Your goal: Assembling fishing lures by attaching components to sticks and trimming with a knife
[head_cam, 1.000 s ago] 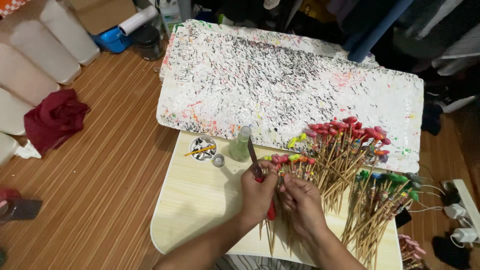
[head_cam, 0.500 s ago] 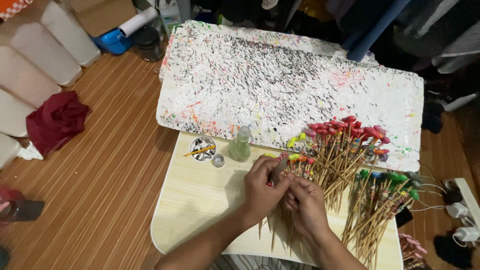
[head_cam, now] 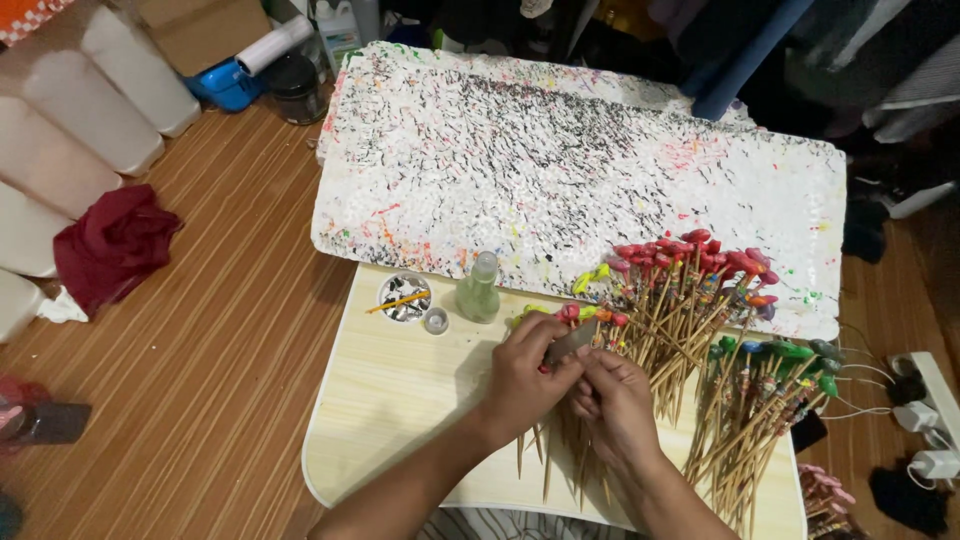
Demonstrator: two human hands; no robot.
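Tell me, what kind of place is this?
Probably a home craft corner on the floor. A paint-spattered white foam board lies beyond a low table heaped with colour-tipped wooden sticks, and both hands work on one beside a small glue bottle.

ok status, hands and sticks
Left hand and right hand meet over table, pinching a small grey piece. Sticks piled right of them. Green bottle apart, nothing blocking.

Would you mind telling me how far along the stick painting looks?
Many sticks with red tips and green tips already lie coloured. The left hand and right hand work on one stick together. Bare sticks under the hands look untreated.
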